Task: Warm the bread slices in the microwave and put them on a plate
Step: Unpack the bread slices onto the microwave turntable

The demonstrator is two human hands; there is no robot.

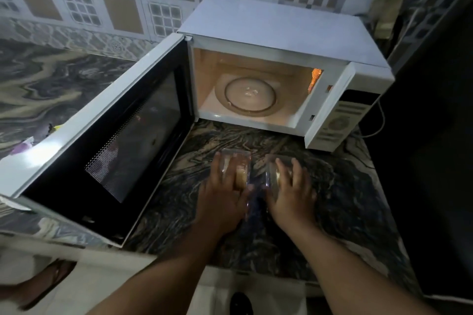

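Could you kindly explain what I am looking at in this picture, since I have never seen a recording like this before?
There is no machine here: a person wears a camera on the head, looking forward and down at their own two bare hands. The left hand and right hand both rest on a clear plastic bag of bread slices, which lies on the dark marbled stone counter. Their fingers curl round the bag; the exact grip is blurred. Behind it stands a white microwave oven with its black-windowed door swung wide open, its light on, and its round glass turntable bare.
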